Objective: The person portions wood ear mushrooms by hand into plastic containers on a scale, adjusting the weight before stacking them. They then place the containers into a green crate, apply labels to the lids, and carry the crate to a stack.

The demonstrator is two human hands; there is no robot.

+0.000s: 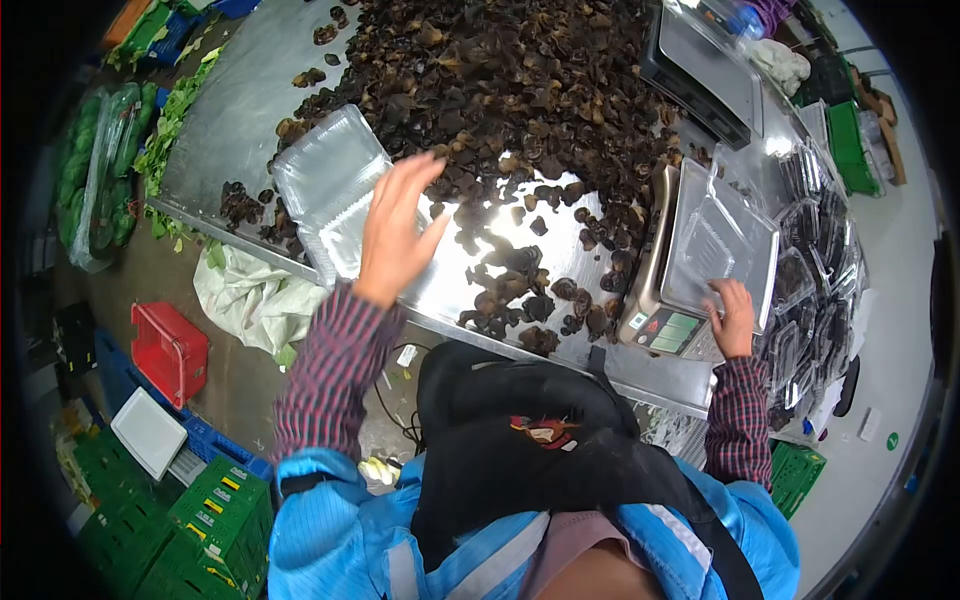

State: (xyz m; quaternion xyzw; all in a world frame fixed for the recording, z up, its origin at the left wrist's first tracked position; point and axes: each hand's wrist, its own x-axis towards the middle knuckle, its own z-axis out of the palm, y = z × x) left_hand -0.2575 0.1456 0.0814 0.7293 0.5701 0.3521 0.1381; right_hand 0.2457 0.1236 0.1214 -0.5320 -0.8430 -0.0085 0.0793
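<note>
My left hand point(398, 230) hovers over the steel table point(210, 170) with its fingers stretched out, holding nothing. Beneath and beside it lies an opened clear plastic clamshell box point(330, 170), partly covered by the hand. My right hand point(732, 318) rests at the front right corner of a digital scale point(650, 325), fingers apart near the pan's edge and keypad. On the scale's pan sits another clear plastic box point(715, 240). Dark wood ear mushrooms point(500, 70) form a large heap at the back, with smaller clusters point(510, 285) scattered between my hands.
A second scale point(705, 70) stands at the back right. Many clear plastic boxes point(800, 270) are piled along the right. On the floor at left are a red crate point(170, 350), green crates point(225, 520) and a white sack point(255, 300). Bagged green vegetables point(100, 175) lie farther left.
</note>
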